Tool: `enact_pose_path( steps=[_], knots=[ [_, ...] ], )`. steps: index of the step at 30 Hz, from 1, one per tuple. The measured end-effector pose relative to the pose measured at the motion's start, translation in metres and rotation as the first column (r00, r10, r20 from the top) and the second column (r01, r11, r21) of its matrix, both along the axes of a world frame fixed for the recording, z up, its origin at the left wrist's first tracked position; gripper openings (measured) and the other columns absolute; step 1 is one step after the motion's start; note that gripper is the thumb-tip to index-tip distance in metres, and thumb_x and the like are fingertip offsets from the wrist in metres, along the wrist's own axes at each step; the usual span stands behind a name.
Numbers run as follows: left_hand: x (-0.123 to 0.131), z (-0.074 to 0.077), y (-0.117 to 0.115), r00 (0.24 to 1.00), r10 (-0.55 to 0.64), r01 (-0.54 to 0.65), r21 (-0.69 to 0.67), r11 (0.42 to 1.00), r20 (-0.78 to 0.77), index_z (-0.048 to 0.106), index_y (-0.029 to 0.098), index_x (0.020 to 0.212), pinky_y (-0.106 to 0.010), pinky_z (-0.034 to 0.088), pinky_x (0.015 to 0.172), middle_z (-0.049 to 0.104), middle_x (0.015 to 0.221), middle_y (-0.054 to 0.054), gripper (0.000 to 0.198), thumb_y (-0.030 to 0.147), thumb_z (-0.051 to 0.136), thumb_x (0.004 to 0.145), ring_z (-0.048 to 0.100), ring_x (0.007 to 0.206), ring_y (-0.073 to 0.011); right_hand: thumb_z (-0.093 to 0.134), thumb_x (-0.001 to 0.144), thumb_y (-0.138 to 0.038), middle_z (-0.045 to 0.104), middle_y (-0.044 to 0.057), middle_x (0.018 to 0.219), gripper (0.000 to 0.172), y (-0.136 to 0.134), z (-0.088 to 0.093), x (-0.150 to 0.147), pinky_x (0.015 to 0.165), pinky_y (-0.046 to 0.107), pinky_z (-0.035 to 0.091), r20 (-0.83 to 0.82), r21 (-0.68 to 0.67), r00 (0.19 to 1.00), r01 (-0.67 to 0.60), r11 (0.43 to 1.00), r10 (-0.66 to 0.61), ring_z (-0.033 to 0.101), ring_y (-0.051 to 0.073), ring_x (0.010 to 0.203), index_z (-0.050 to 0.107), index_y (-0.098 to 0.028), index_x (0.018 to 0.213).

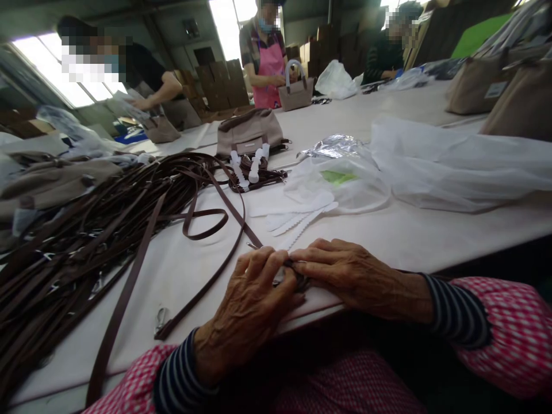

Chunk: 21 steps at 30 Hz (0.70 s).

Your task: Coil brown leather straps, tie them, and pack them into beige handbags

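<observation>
At the near edge of the table, my left hand (254, 305) has its fingers curled round a dark brown strap (303, 282), folded or coiled small. My right hand (356, 275) presses on it from the other side, fingertips meeting those of the left; much of the strap is hidden under the fingers. Just beyond my fingertips lie white strips with wavy edges (297, 221). A loose brown strap with a metal clip (161, 317) curves over the cloth to the left of my left hand.
A large heap of brown straps (107, 224) covers the left side. Strap bundles with white wraps (254, 169) sit before a taupe bag (250, 131). Clear plastic bags (457, 167) spread on the right, near more bags (478, 86). Several people work across the table (409, 244).
</observation>
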<state>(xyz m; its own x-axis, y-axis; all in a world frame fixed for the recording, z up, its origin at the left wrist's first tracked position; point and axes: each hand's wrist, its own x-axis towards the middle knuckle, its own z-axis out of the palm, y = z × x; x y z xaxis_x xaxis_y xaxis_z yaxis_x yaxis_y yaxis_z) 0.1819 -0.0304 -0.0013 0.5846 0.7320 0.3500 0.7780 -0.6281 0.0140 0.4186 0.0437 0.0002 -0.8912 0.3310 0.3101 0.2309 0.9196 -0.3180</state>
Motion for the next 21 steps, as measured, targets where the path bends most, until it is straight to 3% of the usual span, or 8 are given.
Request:
enact_pose_path(
  steps=[2,5,11,17,21],
  knots=[
    [-0.003,0.000,-0.006,0.995,0.066,-0.059,-0.095,0.994,0.079,0.063,0.020,0.125,-0.055,0.049,0.112,0.051,0.149,-0.014,0.024,0.028,0.056,0.104,0.048,0.136,-0.0334,0.047,0.106,-0.018,0.068,0.010,0.133,0.025,0.001,0.001,-0.003,0.098,0.039,0.051,-0.029,-0.003,1.000,-0.008,1.000,0.008,0.058,0.024,0.109,0.066,-0.015,0.122],
    [-0.008,0.000,-0.010,0.977,0.138,-0.097,-0.236,0.967,0.164,0.065,0.023,0.126,-0.049,0.049,0.118,0.044,0.157,-0.012,0.025,0.030,0.052,0.106,0.048,0.142,-0.0283,0.053,0.105,-0.020,0.071,0.010,0.121,0.018,0.004,0.004,-0.006,0.093,0.037,0.052,-0.053,-0.029,0.999,-0.013,0.999,0.012,0.058,0.024,0.105,0.068,-0.015,0.114],
    [-0.012,-0.004,-0.011,0.990,0.105,-0.080,-0.228,0.970,0.098,0.062,0.022,0.137,-0.054,0.043,0.123,0.045,0.161,-0.015,0.034,0.033,0.049,0.107,0.043,0.150,-0.0316,0.061,0.103,-0.024,0.070,0.007,0.113,0.022,0.014,0.013,-0.008,0.093,0.035,0.052,-0.018,-0.145,1.000,-0.017,0.989,0.015,0.061,0.021,0.102,0.067,-0.019,0.123],
    [-0.013,-0.017,-0.013,0.992,0.101,-0.085,-0.198,0.976,0.073,0.049,0.024,0.153,-0.054,0.038,0.126,0.035,0.168,-0.016,0.047,0.029,0.050,0.107,0.031,0.157,-0.0319,0.054,0.105,-0.024,0.068,0.013,0.123,0.024,0.011,0.008,-0.008,0.097,0.038,0.053,-0.022,-0.025,0.998,-0.053,0.998,0.053,0.062,0.024,0.111,0.069,-0.015,0.122],
    [-0.020,-0.009,-0.009,0.964,0.112,-0.028,-0.324,0.946,0.243,0.060,0.027,0.143,-0.051,0.035,0.128,0.042,0.164,-0.010,0.037,0.034,0.046,0.109,0.037,0.154,-0.0269,0.054,0.105,-0.023,0.068,0.012,0.122,0.024,0.010,0.007,-0.007,0.095,0.037,0.053,-0.008,0.030,0.998,-0.055,0.998,0.055,0.062,0.024,0.110,0.069,-0.016,0.122]
  ],
)
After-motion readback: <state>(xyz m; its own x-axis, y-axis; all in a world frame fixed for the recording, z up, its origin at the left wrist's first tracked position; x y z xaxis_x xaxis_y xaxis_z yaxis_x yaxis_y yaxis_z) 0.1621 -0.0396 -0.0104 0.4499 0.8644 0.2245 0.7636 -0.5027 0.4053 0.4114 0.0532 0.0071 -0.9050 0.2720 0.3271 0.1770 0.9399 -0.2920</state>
